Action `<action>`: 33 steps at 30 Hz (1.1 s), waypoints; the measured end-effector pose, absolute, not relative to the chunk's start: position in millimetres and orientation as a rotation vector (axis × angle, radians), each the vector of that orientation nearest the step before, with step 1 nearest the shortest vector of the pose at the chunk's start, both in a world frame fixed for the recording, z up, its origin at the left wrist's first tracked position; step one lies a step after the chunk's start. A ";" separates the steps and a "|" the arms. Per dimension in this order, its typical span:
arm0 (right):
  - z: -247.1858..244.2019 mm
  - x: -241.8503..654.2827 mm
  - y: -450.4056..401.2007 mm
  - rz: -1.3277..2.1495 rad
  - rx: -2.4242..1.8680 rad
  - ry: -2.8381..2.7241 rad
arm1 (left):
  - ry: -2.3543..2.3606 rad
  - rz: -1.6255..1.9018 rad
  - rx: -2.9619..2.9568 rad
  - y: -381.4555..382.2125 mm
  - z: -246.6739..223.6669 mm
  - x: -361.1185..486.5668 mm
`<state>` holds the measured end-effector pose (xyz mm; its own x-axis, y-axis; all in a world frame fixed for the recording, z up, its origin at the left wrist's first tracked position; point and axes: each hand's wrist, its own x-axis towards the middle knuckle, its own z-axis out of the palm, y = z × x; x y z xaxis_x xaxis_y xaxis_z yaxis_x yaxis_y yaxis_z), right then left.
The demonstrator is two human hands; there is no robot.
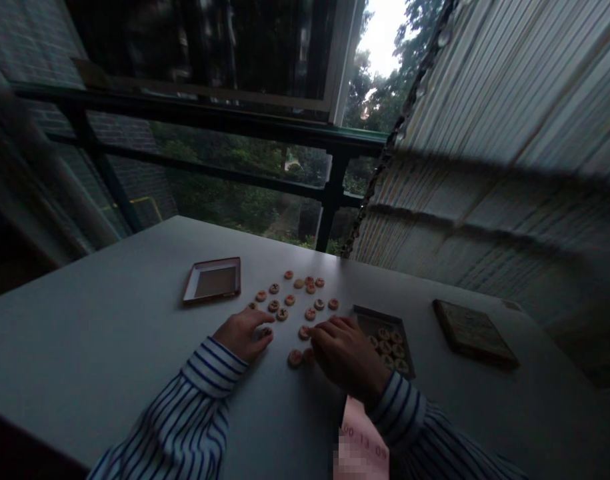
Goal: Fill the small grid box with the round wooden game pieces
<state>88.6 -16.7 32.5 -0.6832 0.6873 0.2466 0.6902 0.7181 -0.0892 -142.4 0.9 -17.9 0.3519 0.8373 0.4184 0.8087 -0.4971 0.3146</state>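
Round wooden Chinese chess pieces [289,300] with red or dark characters lie scattered mid-table. My left hand [242,335] rests at their left side, thumb and forefinger apart, with a dark-marked piece [267,332] in the gap between them. On the right, my right hand [347,350] has its fingers bent down and pressed together, the tips beside a red-marked piece [305,332]; whatever is under them is hidden. Another piece [309,357] is partly covered by that hand. Behind it stands an open box tray [357,320] with several pieces laid in rows.
A shallow box lid [237,280] lies inner side up at the back left. To the far right is a closed patterned box or book [477,333]. A pink object with digits [365,433] sits under my right forearm. Railing [225,120] and curtain [485,133] border the white table [109,320].
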 end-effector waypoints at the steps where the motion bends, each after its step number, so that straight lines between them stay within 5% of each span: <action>1: 31.6 88.5 -16.6 -0.020 -1.080 -2.668 | 1.558 0.810 2.537 1.1 -19.0 -142.3; 22: 28.2 91.8 -15.6 -0.018 -1.016 -2.648 | 1.557 0.749 2.589 2.7 -22.4 -138.0; 33: 29.7 92.7 -15.3 -0.045 -1.032 -2.654 | 1.416 1.131 2.607 2.1 -11.2 -131.0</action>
<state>92.7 -15.3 29.7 -0.7000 0.6564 0.2813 0.6656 0.7424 -0.0759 -131.0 2.1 -11.2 0.3488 0.7202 0.5997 0.7440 -0.6019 0.2901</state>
